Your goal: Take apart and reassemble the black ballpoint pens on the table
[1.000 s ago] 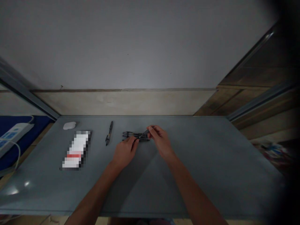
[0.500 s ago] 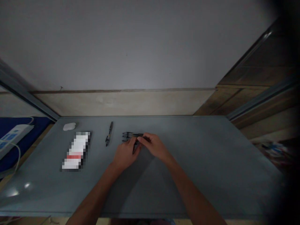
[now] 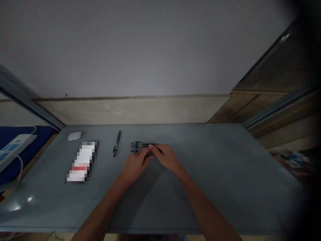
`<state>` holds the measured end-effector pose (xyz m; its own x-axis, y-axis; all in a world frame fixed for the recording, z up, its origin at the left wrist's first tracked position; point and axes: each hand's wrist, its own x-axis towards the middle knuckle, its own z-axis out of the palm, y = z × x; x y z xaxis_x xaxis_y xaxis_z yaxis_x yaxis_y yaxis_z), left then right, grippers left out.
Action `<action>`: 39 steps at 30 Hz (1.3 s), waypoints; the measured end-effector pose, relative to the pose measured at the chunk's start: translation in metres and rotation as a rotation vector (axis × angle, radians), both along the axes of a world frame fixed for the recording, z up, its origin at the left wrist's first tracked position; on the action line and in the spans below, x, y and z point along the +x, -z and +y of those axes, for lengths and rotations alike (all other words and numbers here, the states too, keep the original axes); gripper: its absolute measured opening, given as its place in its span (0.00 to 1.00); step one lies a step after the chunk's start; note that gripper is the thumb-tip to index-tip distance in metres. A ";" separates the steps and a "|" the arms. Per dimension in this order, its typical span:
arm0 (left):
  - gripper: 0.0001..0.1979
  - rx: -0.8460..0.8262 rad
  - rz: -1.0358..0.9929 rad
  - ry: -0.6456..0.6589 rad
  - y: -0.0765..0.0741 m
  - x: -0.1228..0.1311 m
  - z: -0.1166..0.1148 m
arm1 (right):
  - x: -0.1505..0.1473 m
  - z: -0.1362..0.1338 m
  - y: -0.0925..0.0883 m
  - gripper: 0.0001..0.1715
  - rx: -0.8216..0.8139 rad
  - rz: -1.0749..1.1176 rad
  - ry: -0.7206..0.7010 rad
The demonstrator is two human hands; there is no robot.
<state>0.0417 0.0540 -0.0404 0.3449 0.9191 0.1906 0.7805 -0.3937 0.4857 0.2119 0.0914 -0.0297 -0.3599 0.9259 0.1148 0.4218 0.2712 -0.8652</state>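
Grey tabletop (image 3: 225,180) lies before a pale wall (image 3: 155,53). Your left hand (image 3: 135,164) and right hand (image 3: 166,156) meet over the near side of the black clip pens (image 3: 138,144), fingers bent together; what they pinch is hidden, so one cannot tell it. One lone clip pen (image 3: 117,143) lies apart, to the left. Slim pens could roll if your knuckles push them, and anything held loosely could slip unnoticed behind your fingers.
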 end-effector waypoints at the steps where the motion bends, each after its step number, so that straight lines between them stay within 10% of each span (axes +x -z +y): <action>1: 0.16 0.008 0.002 0.010 0.000 0.000 0.000 | 0.000 0.000 -0.001 0.28 -0.012 0.005 -0.012; 39: 0.21 -0.101 -0.094 -0.019 -0.008 -0.003 0.001 | 0.003 -0.004 -0.009 0.23 0.010 -0.005 -0.062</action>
